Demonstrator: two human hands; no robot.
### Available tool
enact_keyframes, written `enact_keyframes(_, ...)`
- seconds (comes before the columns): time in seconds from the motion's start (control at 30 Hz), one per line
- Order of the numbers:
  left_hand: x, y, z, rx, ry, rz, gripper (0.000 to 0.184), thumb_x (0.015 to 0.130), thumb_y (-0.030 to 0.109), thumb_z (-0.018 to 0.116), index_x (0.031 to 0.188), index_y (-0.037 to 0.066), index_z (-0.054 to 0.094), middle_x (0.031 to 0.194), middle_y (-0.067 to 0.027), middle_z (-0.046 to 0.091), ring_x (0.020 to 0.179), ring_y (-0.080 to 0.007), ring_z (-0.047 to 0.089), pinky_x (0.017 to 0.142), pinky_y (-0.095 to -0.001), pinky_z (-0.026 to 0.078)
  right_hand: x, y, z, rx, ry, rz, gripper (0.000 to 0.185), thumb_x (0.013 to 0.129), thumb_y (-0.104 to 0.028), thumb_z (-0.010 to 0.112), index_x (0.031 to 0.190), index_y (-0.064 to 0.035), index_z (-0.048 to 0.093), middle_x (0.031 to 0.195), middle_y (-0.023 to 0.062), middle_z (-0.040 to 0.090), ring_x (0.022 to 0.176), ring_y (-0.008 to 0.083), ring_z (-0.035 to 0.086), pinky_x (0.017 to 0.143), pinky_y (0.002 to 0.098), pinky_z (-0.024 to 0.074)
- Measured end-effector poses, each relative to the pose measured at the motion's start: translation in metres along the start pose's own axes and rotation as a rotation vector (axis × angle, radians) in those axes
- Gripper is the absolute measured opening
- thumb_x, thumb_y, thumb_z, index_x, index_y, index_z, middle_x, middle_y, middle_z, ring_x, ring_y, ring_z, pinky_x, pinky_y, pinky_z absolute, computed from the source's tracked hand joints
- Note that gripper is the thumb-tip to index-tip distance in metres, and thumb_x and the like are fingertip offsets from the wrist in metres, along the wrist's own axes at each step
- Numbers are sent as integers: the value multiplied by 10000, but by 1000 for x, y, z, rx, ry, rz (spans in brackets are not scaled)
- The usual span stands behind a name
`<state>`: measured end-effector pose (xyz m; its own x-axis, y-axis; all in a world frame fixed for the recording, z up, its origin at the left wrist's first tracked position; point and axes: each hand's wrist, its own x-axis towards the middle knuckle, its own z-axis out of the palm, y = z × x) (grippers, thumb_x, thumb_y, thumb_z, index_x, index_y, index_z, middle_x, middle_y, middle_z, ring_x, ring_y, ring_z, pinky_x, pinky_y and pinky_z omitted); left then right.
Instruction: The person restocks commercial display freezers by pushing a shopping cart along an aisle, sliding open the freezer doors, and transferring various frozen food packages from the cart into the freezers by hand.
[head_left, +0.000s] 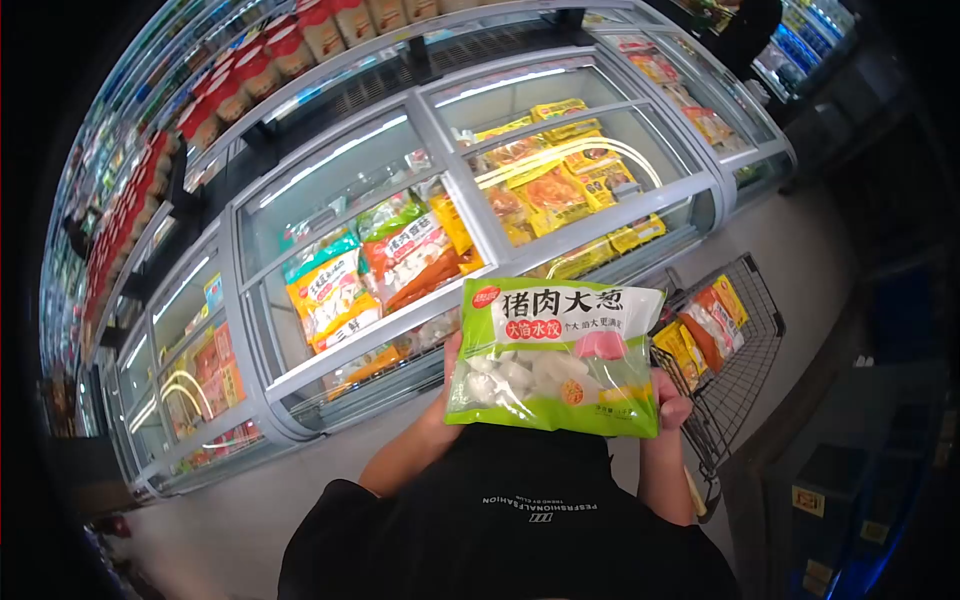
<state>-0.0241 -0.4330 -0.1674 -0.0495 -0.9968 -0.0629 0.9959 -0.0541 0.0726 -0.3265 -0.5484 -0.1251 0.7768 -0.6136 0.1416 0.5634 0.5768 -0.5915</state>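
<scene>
A green and white bag of frozen dumplings (540, 365) is held up in front of my chest, its printed face toward me. My left hand (452, 362) grips the bag's left edge, with most of its fingers hidden behind the plastic. At the right edge, my right hand (672, 400) is closed on the bag, its fingers curled at the side. White dumplings show through the clear window in the packaging.
Glass-topped chest freezers (350, 250) run across the view, holding orange dumpling bags (410, 255) and yellow packages (555, 195). At right, a wire shopping cart (755, 350) contains several packages (715, 315). Red-lidded tubs (290, 50) line the shelf above.
</scene>
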Motion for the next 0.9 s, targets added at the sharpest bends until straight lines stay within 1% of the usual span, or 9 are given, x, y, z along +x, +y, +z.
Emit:
enact_keyframes(0.03, -18, 12, -1, 23, 37, 48, 772, 898, 607, 535, 1466, 86, 491, 1411, -180, 581, 1241, -361, 590, 1084, -517, 447, 12, 17, 14, 56, 113, 48, 342, 707, -288, 721, 883, -14, 618, 966, 168, 691, 864, 280, 644, 821, 393, 520)
enact_keyframes(0.07, -35, 26, -6, 39, 26, 77, 834, 887, 633, 532, 1515, 93, 434, 1492, -192, 506, 1325, -402, 517, 1141, -563, 378, 43, 28, 74, 49, 343, 111, 611, 836, -411, 650, 1236, 46, 584, 1213, 205, 660, 1082, 315, 647, 970, 435, 517)
enact_keyframes(0.17, -85, 64, -34, -100, -168, 90, 855, 856, 620, 571, 1504, 78, 444, 1462, -202, 533, 1298, -406, 539, 1119, -567, 400, 84, 78, 110, 142, 307, 275, 764, 961, -547, 520, 1443, 41, 447, 1363, 221, 589, 1237, 341, 588, 1068, 457, 474)
enact_keyframes(0.23, -113, 85, -42, -60, -49, 149, 836, 820, 537, 614, 1486, 56, 456, 1417, -213, 566, 1234, -396, 585, 1070, -548, 451, 101, 103, 76, -142, 58, 412, 818, 984, -651, 406, 1475, 2, 411, 1391, 207, 568, 1240, 328, 582, 1064, 466, 473)
enact_keyframes(0.3, -133, 102, -43, -28, 40, 207, 793, 811, 467, 631, 1457, 34, 478, 1368, -217, 602, 1163, -379, 630, 1029, -511, 492, 122, 125, 67, -140, -30, 468, 860, 984, -725, 343, 1485, -30, 408, 1399, 198, 563, 1234, 317, 587, 1059, 474, 474)
enact_keyframes(0.47, -145, 119, -45, -73, 48, 311, 759, 800, 409, 625, 1439, 22, 494, 1346, -224, 615, 1157, -385, 635, 1019, -505, 501, 174, 169, 60, 291, -9, 476, 860, 969, -751, 350, 1475, -62, 445, 1389, 187, 577, 1217, 311, 601, 1056, 481, 476)
enact_keyframes(0.6, -137, 122, -27, -18, 55, 366, 776, 795, 432, 644, 1444, 34, 494, 1369, -207, 604, 1197, -372, 615, 1049, -487, 482, 215, 179, 62, 341, 43, 570, 844, 973, -740, 361, 1477, -68, 448, 1391, 181, 578, 1221, 312, 600, 1058, 481, 474)
enact_keyframes(0.83, -120, 130, -12, 79, 244, 624, 851, 809, 553, 689, 1474, 70, 467, 1427, -168, 567, 1278, -338, 565, 1099, -464, 442, 274, 175, 55, 355, 102, 721, 818, 980, -721, 381, 1481, -79, 453, 1395, 171, 579, 1228, 313, 598, 1062, 481, 471)
enact_keyframes(0.9, -113, 135, -11, 151, 263, 680, 826, 829, 497, 707, 1477, 52, 454, 1425, -173, 565, 1283, -345, 562, 1107, -474, 436, 288, 176, 50, 356, 104, 747, 810, 982, -715, 386, 1482, -82, 455, 1396, 168, 580, 1229, 313, 597, 1063, 481, 470)
